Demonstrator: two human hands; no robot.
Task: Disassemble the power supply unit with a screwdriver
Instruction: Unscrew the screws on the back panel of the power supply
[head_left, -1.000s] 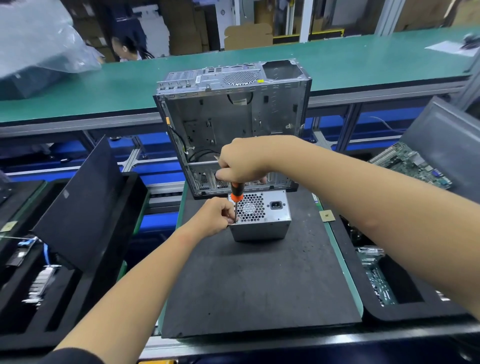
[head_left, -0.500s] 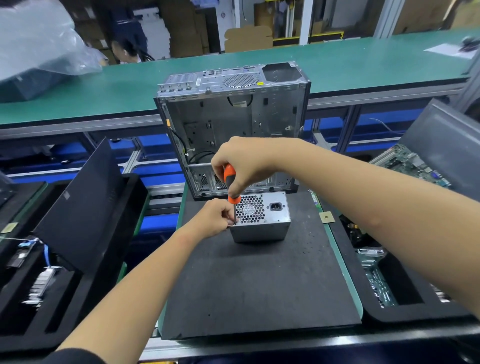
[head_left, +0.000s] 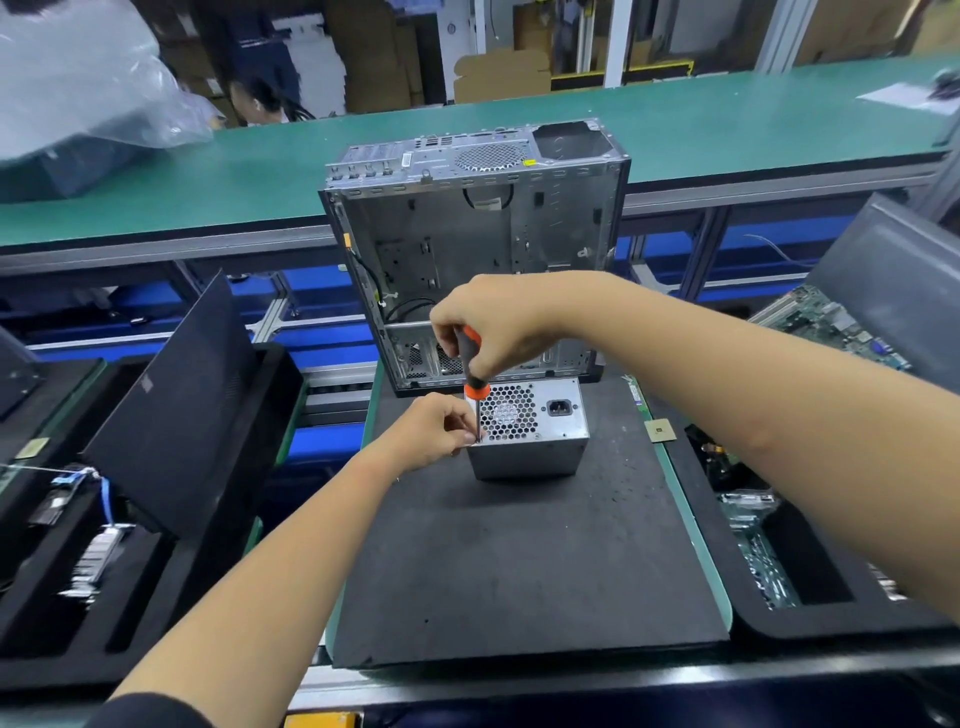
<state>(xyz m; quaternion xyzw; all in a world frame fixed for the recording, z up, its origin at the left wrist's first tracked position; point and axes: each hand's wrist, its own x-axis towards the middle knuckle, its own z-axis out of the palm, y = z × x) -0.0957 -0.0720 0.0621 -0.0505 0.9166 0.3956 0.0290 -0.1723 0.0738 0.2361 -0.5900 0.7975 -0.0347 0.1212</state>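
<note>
Black foam mat (head_left: 519, 571) over a green-edged work surface (head_left: 696, 551), speckled with pale debris. Directly on mat: grey power supply unit (head_left: 530, 441), standing at centre, honeycomb fan grille and power socket facing up; open metal computer case (head_left: 478, 249), upright at far edge, just behind the unit. On green edge to right of mat: small square gold-coloured chip (head_left: 660, 431). Flanking left: black foam tray (head_left: 83, 587) with cut-out compartments holding components, dark panel (head_left: 171, 400) leaning across it. Flanking right: black foam tray (head_left: 810, 618), circuit boards in its recess. Beyond: long green bench (head_left: 727, 119) carrying clear plastic bag (head_left: 78, 78) at far left.
</note>
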